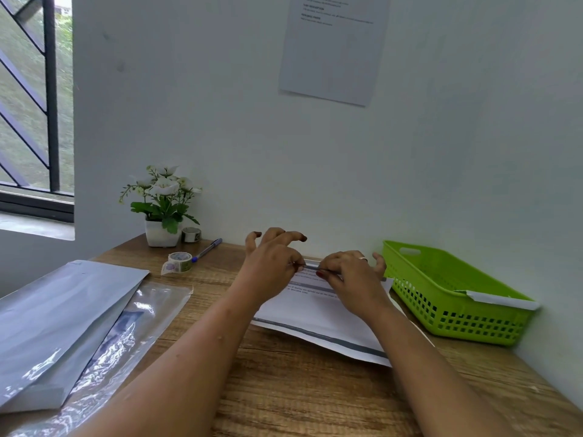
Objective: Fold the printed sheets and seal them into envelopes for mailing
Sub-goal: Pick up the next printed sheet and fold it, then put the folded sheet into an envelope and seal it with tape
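Observation:
A white printed sheet (310, 305) lies on a white envelope (347, 343) with a grey strip along its near edge, in the middle of the wooden table (284, 389). My left hand (271, 263) and my right hand (350, 272) meet at the sheet's far edge. Thumb and forefinger of each hand pinch a thin grey strip (310, 266) there, the other fingers spread. Whether that strip belongs to the sheet or the envelope I cannot tell. A stack of grey envelopes (60, 323) rests on clear plastic wrapping (132, 335) at the left.
A green plastic basket (454, 294) stands at the right against the wall, a white envelope corner (501, 299) on its rim. Along the far edge sit a potted white flower (162, 206), two tape rolls (179, 261) (191, 234) and a blue pen (206, 250). A printed page (334, 48) hangs on the wall.

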{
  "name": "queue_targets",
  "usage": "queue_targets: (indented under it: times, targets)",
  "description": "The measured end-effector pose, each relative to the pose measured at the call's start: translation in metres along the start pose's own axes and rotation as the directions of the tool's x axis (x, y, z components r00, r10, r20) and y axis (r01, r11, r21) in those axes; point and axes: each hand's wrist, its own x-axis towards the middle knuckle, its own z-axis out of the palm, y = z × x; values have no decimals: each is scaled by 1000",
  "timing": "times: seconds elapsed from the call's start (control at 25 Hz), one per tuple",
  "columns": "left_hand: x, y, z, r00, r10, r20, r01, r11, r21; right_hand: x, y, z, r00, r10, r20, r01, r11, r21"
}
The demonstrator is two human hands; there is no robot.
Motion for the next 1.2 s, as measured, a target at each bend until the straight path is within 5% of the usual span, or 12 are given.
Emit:
queue_targets:
  times: [0.44,0.8,1.0,1.2]
  targets:
    - [-7,-21,-16,990,-138,-36,141,985,98,0,3,-2,1000,24,11,-25,999,46]
    - [2,11,-2,993,115,7,-114,969,219,-2,-9,4,992,-105,-67,101,993,-60]
    - [2,9,-5,993,103,60,-113,974,198,-3,-4,-2,988,-145,-54,136,980,-145]
    - [2,-6,-11,999,18,46,-22,997,77,-1,23,-17,996,-91,-5,91,995,-33]
